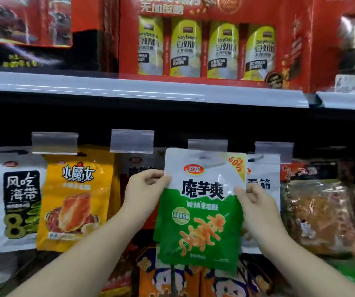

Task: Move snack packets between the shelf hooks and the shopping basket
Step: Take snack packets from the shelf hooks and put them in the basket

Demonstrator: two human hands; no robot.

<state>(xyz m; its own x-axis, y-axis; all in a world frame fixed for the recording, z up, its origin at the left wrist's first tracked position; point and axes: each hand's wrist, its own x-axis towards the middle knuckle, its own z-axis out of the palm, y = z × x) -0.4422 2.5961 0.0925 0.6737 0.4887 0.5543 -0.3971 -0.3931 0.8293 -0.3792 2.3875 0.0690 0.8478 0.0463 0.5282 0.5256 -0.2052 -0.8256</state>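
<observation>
Pinching the green-and-white snack packet (202,202) at its side edges, the left hand (144,187) and right hand (255,202) hold it just below the clear price tag (207,146) on its hook. Its hang hole (hard to make out) could miss the prong behind that tag, and the slick film may slip from the fingers (239,190), dropping onto packets below; the basket is out of view.

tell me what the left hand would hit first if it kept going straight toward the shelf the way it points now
Probably the dark-lettered white packet hanging just behind the left hand, which pinches the green and white packet. Depth is unclear in this one view.
</observation>
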